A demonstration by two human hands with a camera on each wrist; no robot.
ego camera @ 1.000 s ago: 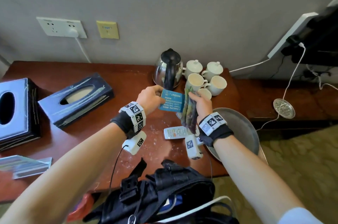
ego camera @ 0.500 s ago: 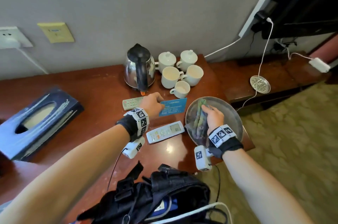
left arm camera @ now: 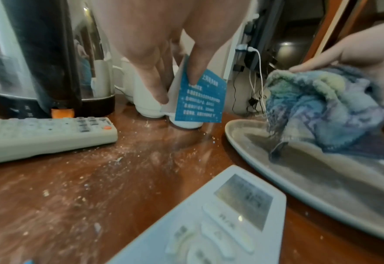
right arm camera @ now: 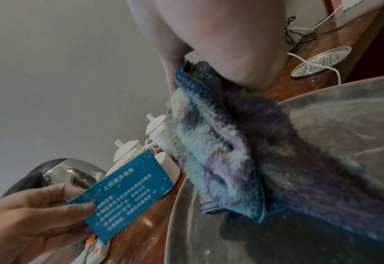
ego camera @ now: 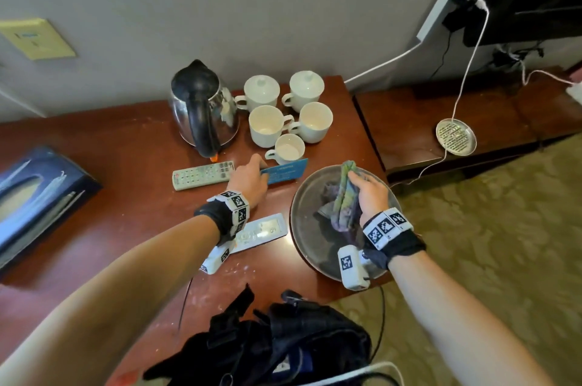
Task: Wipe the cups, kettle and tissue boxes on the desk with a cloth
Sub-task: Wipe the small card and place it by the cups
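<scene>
Right hand (ego camera: 368,193): grips the cloth (ego camera: 341,203) over the tray (ego camera: 302,228) at the counter's right edge.
Left hand (ego camera: 250,181): pinches the blue card (ego camera: 285,173) beside the cups (ego camera: 288,149).

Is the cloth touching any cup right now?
No, the right hand holds the cloth over the metal tray, apart from the cups.

Blue card (right arm camera: 127,194), pinched in the left hand (right arm camera: 28,221): white Chinese print, headed 上网服务指南; lower lines mention WiFi and the digits 12344678, the rest too blurred to read. Kettle (left arm camera: 39,59) base: 关 and 开 beside the orange switch. Remote controls: button labels illegible.
</scene>
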